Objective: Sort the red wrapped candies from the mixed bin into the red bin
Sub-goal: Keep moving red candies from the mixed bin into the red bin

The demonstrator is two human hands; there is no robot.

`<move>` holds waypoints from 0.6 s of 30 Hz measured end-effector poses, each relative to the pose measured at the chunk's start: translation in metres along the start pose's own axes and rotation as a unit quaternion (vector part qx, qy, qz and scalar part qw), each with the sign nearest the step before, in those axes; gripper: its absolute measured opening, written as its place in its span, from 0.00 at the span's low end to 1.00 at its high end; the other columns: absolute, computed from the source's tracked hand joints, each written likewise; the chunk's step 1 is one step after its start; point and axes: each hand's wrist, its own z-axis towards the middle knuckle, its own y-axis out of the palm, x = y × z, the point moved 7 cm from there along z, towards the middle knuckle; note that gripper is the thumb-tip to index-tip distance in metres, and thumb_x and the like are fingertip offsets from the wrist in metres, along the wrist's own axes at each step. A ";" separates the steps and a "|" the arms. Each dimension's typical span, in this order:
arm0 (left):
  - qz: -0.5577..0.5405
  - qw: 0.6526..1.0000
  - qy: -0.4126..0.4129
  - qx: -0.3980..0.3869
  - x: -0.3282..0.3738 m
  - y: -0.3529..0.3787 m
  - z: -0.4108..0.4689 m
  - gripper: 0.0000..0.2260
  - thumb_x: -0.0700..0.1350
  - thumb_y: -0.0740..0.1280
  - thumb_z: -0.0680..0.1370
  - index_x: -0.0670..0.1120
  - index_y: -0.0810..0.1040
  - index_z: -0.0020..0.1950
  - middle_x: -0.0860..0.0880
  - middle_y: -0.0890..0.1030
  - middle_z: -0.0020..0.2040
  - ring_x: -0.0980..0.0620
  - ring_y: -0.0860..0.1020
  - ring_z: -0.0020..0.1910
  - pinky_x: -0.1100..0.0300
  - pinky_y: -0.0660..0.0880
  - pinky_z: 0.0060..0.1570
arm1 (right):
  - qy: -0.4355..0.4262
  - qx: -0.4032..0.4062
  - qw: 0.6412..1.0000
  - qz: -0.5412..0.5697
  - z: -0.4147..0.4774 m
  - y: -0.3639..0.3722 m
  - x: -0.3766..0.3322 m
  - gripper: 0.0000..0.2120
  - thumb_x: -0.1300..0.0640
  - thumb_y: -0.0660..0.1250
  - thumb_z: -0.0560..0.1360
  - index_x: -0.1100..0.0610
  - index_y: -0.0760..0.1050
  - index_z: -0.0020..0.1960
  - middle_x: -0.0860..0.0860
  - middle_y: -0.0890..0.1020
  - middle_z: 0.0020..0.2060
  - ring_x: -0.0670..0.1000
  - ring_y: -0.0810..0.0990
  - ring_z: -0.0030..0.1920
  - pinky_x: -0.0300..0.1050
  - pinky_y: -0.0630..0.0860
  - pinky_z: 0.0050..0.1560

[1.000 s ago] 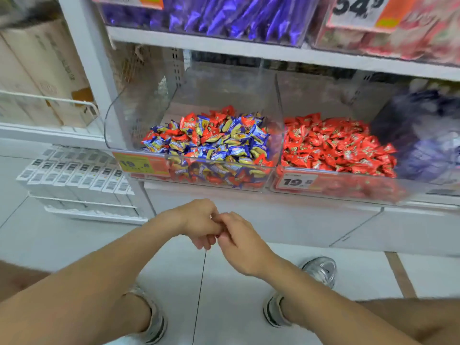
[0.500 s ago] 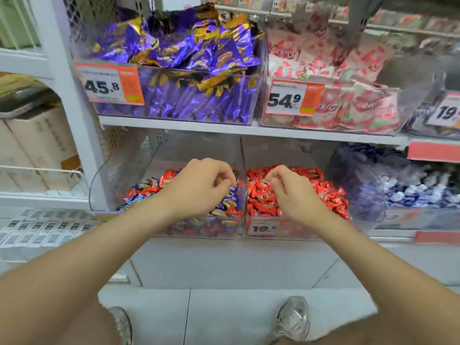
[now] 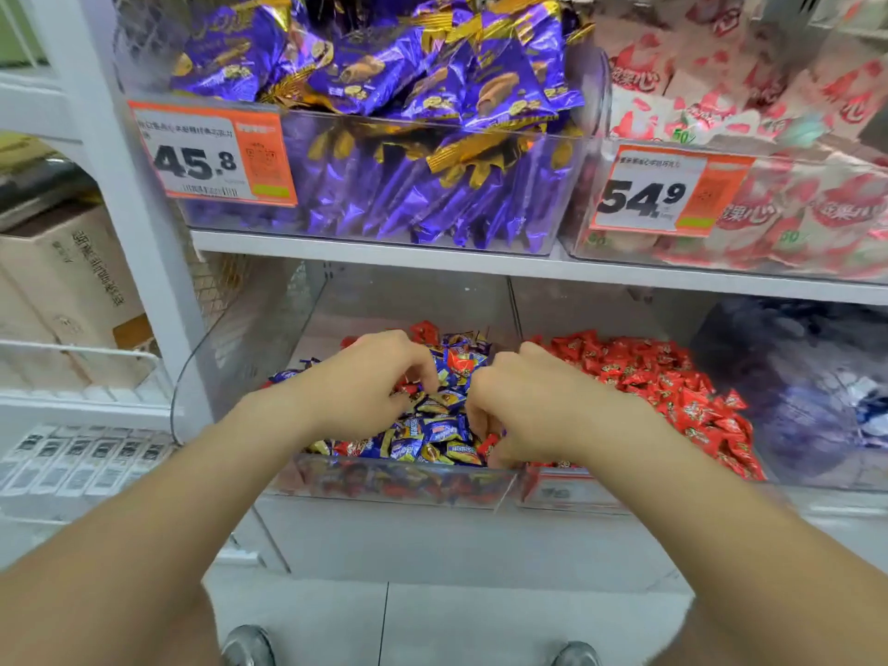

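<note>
The mixed bin [image 3: 250, 358] sits just left of a 2nd candy bin [image 3: 600, 310], both under the shelf [image 3: 384, 254] carrying 2 more bins, with the left hand [image 3: 365, 382] and right hand [image 3: 524, 401] side by side in the mixed bin

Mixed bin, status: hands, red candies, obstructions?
Left hand and right hand both in mixed bin, fingers curled among wrappers, grip unclear. Red candy by right hand. Red bin alongside, nothing blocking.
</note>
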 end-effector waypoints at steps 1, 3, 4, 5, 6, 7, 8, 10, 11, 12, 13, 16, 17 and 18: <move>-0.008 1.000 -0.012 0.010 -0.004 -0.001 0.002 0.16 0.37 0.69 0.78 0.60 0.78 0.54 0.55 0.73 0.54 0.58 0.74 0.50 0.57 0.71 0.53 | 0.002 -0.007 1.000 -0.023 0.004 0.003 -0.002 0.11 0.50 0.79 0.71 0.48 0.81 0.50 0.43 0.79 0.40 0.50 0.75 0.46 0.50 0.66 0.53; -0.012 0.998 -0.049 0.037 -0.015 -0.004 0.004 0.18 0.33 0.66 0.77 0.58 0.76 0.54 0.53 0.71 0.55 0.52 0.73 0.53 0.52 0.72 0.57 | 0.008 -0.019 0.999 -0.046 0.008 0.009 -0.005 0.10 0.55 0.77 0.71 0.49 0.80 0.50 0.46 0.82 0.42 0.52 0.79 0.47 0.51 0.65 0.55; -0.004 0.996 -0.072 0.048 -0.021 -0.005 0.004 0.20 0.32 0.64 0.76 0.57 0.76 0.56 0.52 0.70 0.56 0.49 0.72 0.55 0.49 0.73 0.59 | 0.010 -0.023 0.999 -0.044 0.009 0.010 -0.005 0.10 0.57 0.77 0.71 0.49 0.80 0.49 0.46 0.82 0.41 0.52 0.79 0.47 0.51 0.63 0.55; 0.009 0.994 -0.097 0.054 -0.027 -0.007 0.004 0.21 0.31 0.63 0.76 0.56 0.75 0.59 0.51 0.69 0.57 0.47 0.70 0.57 0.47 0.73 0.60 | 0.009 -0.025 0.999 -0.039 0.010 0.012 -0.005 0.10 0.58 0.77 0.70 0.49 0.80 0.49 0.45 0.82 0.40 0.52 0.79 0.46 0.51 0.62 0.54; 0.025 0.991 -0.120 0.050 -0.032 -0.007 0.004 0.23 0.31 0.63 0.75 0.55 0.74 0.64 0.49 0.68 0.59 0.44 0.70 0.60 0.46 0.73 0.62 | 0.008 -0.020 0.999 -0.028 0.011 0.012 -0.003 0.10 0.58 0.76 0.69 0.49 0.81 0.49 0.43 0.81 0.38 0.51 0.78 0.46 0.51 0.63 0.55; 0.041 0.988 -0.141 0.041 -0.039 -0.006 0.004 0.26 0.31 0.62 0.75 0.53 0.72 0.68 0.47 0.67 0.61 0.42 0.69 0.63 0.44 0.73 0.63 | 0.009 -0.012 1.000 -0.014 0.011 0.009 -0.001 0.09 0.58 0.75 0.69 0.49 0.81 0.48 0.43 0.79 0.36 0.50 0.77 0.45 0.51 0.64 0.55; 0.053 0.986 -0.158 0.028 -0.045 -0.006 0.005 0.27 0.31 0.62 0.75 0.51 0.70 0.72 0.45 0.66 0.64 0.40 0.68 0.65 0.44 0.72 0.65 | 0.013 0.000 1.000 0.006 0.010 0.005 0.002 0.08 0.56 0.74 0.69 0.48 0.82 0.48 0.43 0.78 0.34 0.48 0.76 0.44 0.50 0.65 0.55; 0.062 0.984 -0.166 0.017 -0.057 -0.005 0.008 0.29 0.31 0.63 0.75 0.48 0.69 0.75 0.42 0.67 0.66 0.38 0.69 0.68 0.44 0.72 0.67 | 0.032 0.040 0.996 0.078 0.009 -0.010 0.011 0.08 0.52 0.73 0.68 0.48 0.82 0.47 0.43 0.77 0.32 0.45 0.74 0.40 0.47 0.70 0.53; 0.055 0.985 -0.160 0.020 -0.061 -0.006 0.009 0.29 0.31 0.63 0.75 0.47 0.71 0.75 0.42 0.69 0.67 0.39 0.71 0.68 0.46 0.72 0.68 | 0.041 0.068 0.988 0.133 0.008 -0.017 0.016 0.07 0.51 0.73 0.68 0.48 0.83 0.46 0.43 0.79 0.32 0.43 0.75 0.38 0.46 0.75 0.51; 0.046 0.987 -0.153 0.026 -0.064 -0.006 0.011 0.28 0.32 0.64 0.75 0.47 0.73 0.75 0.43 0.71 0.68 0.41 0.71 0.70 0.48 0.72 0.69 | 0.049 0.098 0.976 0.190 0.008 -0.024 0.018 0.06 0.51 0.73 0.68 0.49 0.83 0.45 0.43 0.81 0.34 0.42 0.78 0.37 0.44 0.78 0.49; 0.035 0.988 -0.144 0.036 -0.067 -0.006 0.013 0.26 0.33 0.65 0.77 0.48 0.75 0.74 0.44 0.73 0.69 0.43 0.72 0.70 0.50 0.71 0.71 | 0.057 0.120 0.963 0.236 0.010 -0.027 0.018 0.05 0.52 0.73 0.70 0.48 0.84 0.46 0.43 0.82 0.35 0.41 0.80 0.38 0.43 0.79 0.48; 0.018 0.991 -0.118 0.053 -0.073 -0.004 0.022 0.16 0.49 0.72 0.79 0.50 0.81 0.67 0.49 0.81 0.63 0.47 0.77 0.65 0.55 0.73 0.64 | 0.085 0.146 0.941 0.295 0.032 -0.021 0.009 0.06 0.54 0.70 0.73 0.48 0.83 0.48 0.43 0.83 0.37 0.47 0.81 0.42 0.42 0.77 0.53; 0.012 0.992 -0.116 0.047 -0.076 -0.002 0.025 0.16 0.55 0.75 0.77 0.52 0.82 0.63 0.52 0.82 0.57 0.49 0.78 0.59 0.56 0.74 0.59 | 0.089 0.148 0.941 0.293 0.044 -0.017 0.006 0.07 0.55 0.68 0.74 0.48 0.83 0.48 0.44 0.83 0.37 0.49 0.81 0.42 0.44 0.78 0.52; 0.010 0.992 -0.118 0.036 -0.080 -0.001 0.026 0.17 0.58 0.77 0.74 0.54 0.82 0.60 0.55 0.80 0.51 0.50 0.79 0.54 0.56 0.75 0.54 | 0.096 0.145 0.942 0.286 0.057 -0.012 0.005 0.07 0.56 0.65 0.76 0.50 0.82 0.48 0.45 0.83 0.38 0.51 0.81 0.42 0.47 0.80 0.51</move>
